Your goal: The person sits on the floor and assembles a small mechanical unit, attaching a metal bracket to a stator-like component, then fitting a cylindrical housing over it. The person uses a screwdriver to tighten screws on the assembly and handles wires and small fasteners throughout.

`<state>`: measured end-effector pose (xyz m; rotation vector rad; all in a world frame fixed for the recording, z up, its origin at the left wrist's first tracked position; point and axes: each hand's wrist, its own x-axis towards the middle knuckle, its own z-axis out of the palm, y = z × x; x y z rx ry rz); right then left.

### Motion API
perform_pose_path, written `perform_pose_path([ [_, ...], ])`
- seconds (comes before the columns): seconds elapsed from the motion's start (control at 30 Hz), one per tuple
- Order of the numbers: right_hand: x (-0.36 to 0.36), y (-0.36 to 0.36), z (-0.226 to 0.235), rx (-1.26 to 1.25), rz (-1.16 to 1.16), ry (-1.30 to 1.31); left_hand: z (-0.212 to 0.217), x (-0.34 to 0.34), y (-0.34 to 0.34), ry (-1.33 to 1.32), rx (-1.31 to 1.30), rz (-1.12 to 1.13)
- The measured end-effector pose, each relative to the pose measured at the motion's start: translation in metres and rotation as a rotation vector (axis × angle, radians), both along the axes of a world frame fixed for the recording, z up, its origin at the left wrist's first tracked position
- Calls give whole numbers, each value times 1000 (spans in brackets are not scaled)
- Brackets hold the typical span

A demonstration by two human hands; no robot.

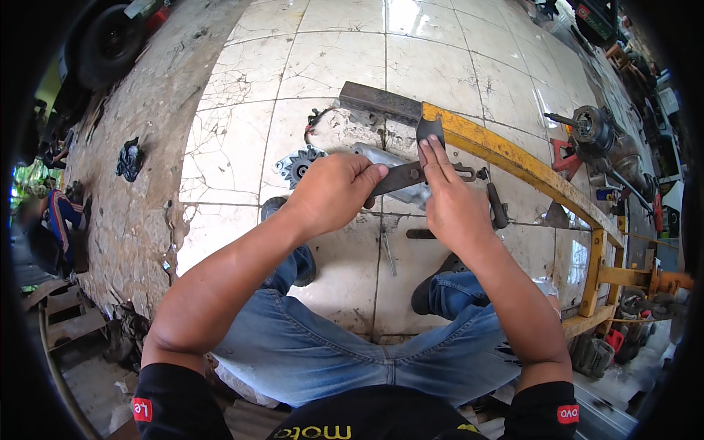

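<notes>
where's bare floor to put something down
Bare tile lies beyond the dark steel bar, and left of the round finned part up to the rough concrete strip. It is crowded around the left hand and right hand, with the flat metal strip and grey casing there.

watching my feed from way over here, both arms come in from the lower edge with elbows bent and out wide, forearms bare and angling in toward each other. my left hand [330, 183] is curled into a firm grip, back of the hand up, thumb laid out pointing right. my right hand [456, 202] is way flatter, back of it facing the cam, index and middle fingers stretched forward side by side. can't see the right thumb tbh. hands are near each other, not touching.
</notes>
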<state>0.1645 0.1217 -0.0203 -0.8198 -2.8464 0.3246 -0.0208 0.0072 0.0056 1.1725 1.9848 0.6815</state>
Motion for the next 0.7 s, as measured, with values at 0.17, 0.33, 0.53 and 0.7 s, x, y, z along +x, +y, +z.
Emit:
perform_pose_path([
  [0.17,10,20,4,-236,85,158,-10,-3,0,-75,43,29],
  [0.33,16,27,26,-496,-73,98,-7,-7,2,-106,-35,66],
  [0.53,15,13,10,-157,109,237,-3,-1,5,-205,-5,115],
  [0.7,6,10,10,-141,32,183,1,5,4,-145,-5,73],
])
